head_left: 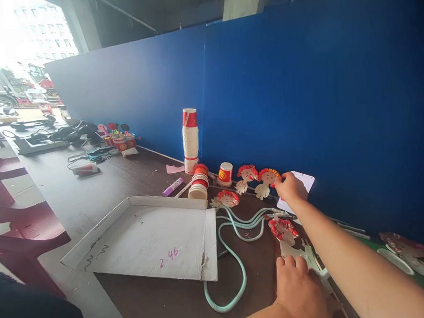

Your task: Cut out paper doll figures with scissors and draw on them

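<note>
My right hand reaches to the blue wall. Its fingers pinch the edge of a paper-cup cutout figure with a red and yellow fringed head and a drawn face. A similar red-fringed figure leans on the wall to its left, and another one lies on the table. My left hand rests palm down on the near right, fingers forward and a little apart, just below a red-fringed cutout and pale paper pieces. What lies under that palm is hidden. Behind my right hand, a phone leans on the wall.
A shallow white cardboard tray covers the middle, with a pale green cord looped beside it. Stacked paper cups, a single cup, a tipped stack and a purple marker stand or lie behind. Cups of tools are farther left.
</note>
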Tool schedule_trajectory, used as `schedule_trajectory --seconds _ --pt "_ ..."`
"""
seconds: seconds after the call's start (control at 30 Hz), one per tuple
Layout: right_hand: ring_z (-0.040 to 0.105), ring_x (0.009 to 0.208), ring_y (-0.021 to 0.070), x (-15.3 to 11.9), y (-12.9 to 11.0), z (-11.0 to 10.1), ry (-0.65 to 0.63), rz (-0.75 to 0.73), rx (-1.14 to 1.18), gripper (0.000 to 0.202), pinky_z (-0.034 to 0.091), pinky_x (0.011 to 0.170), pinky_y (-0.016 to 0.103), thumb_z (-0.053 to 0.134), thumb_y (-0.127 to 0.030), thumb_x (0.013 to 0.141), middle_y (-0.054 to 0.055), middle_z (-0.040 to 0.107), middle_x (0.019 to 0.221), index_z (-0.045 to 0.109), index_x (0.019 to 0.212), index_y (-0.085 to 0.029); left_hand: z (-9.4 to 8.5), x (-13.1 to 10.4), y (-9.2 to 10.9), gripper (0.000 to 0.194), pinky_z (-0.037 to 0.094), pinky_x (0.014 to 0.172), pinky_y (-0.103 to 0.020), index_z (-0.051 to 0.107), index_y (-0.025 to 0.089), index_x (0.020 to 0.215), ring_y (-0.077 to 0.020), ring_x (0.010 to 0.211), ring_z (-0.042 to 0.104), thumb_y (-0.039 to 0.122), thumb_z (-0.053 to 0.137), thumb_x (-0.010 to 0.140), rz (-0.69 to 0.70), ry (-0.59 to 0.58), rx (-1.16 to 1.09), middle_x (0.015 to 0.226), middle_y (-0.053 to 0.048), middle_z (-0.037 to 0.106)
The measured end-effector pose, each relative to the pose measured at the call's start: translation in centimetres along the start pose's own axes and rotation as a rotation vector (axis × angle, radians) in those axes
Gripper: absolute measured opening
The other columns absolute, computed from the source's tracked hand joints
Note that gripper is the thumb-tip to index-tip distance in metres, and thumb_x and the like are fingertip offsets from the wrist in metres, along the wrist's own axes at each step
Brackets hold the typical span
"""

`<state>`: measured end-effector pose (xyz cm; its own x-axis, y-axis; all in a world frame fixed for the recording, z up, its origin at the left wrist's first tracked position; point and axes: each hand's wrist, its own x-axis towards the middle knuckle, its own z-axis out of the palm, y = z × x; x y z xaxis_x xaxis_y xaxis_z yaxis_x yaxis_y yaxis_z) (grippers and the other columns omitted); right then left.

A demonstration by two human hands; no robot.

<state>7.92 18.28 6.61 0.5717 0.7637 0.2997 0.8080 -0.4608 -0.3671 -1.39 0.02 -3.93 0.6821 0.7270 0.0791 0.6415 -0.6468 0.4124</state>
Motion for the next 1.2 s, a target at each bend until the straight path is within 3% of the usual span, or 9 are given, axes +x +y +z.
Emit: schedule_trajectory --seconds 0.27,0.5,0.67,0.77,0.93,1.07,1.2 --pt "0.067 0.094 0.0320 -0.6 -0.1 -0.7 0.035 -0.031 0.020 0.046 0.049 0.072 0.038 0.052 -0.041 0.085 0.017 0.071 0.103 0.055 0.125 -0.019 -0.6 -0.4 0.2 0.050 0.032 0.087 -0.045 0.067 0.015 0.107 -0.0285 0.100 0.043 0.054 0.042 0.086 -0.004 0.012 0.028 0.106 -0.015 0.055" --pt "0.067 0.093 0.0285 -1.7 1.2 -3.4 0.111 -0.120 0.122 0.047 0.047 0.074 0.034 0.051 -0.042 0.086 0.012 0.074 0.094 0.055 0.125 -0.017 -0.5 -0.2 0.1 0.056 0.034 0.086 -0.043 0.068 0.014 0.106 -0.0283 0.100 0.044 0.059 0.042 0.085 -0.018 0.009 -0.028 0.106 -0.016 0.056" --pt "0.068 0.064 0.0200 -5.0 4.6 -5.9 0.043 -0.217 0.271 0.032 0.047 0.063 0.028 0.052 -0.039 0.083 0.006 0.075 0.080 0.062 0.107 -0.021 -1.3 -0.1 0.2 0.061 0.035 0.087 -0.042 0.067 0.016 0.107 -0.0273 0.101 0.045 0.065 0.039 0.084 -0.064 -0.015 -0.122 0.106 -0.015 0.057" --pt "0.060 0.044 0.0176 -7.6 7.5 -7.4 -0.073 -0.138 0.339 0.027 0.046 0.052 0.030 0.053 -0.043 0.079 0.005 0.075 0.076 0.063 0.095 -0.024 -1.8 -0.3 0.3 0.065 0.036 0.088 -0.044 0.067 0.015 0.107 -0.0279 0.102 0.046 0.067 0.036 0.084 -0.064 -0.022 -0.124 0.107 -0.014 0.057" --pt "0.055 0.039 0.0177 -11.4 12.8 -9.0 -0.203 -0.020 0.382 0.030 0.044 0.045 0.031 0.052 -0.049 0.074 0.004 0.073 0.070 0.065 0.090 -0.027 -2.4 -1.2 0.6 0.058 0.039 0.087 -0.043 0.064 0.017 0.105 -0.0265 0.100 0.049 0.064 0.034 0.087 -0.036 0.093 -0.040 0.103 -0.011 0.058" --pt "0.053 0.038 0.0159 -13.9 15.9 -9.3 -0.315 0.014 0.406 0.035 0.044 0.043 0.030 0.053 -0.050 0.073 0.005 0.073 0.072 0.066 0.092 -0.024 -3.7 -1.7 0.5 0.029 0.040 0.083 -0.039 0.061 0.020 0.101 -0.0221 0.093 0.050 0.040 0.041 0.091 -0.027 0.155 0.027 0.100 -0.006 0.058" --pt "0.055 0.043 0.0142 -15.9 17.3 -9.0 -0.409 -0.002 0.374 0.030 0.045 0.046 0.026 0.051 -0.048 0.077 0.003 0.073 0.072 0.066 0.083 -0.023 -4.7 -1.8 0.3 0.019 0.040 0.081 -0.036 0.060 0.018 0.093 -0.0213 0.092 0.051 0.022 0.042 0.088 -0.123 0.219 0.095 0.098 -0.007 0.057"
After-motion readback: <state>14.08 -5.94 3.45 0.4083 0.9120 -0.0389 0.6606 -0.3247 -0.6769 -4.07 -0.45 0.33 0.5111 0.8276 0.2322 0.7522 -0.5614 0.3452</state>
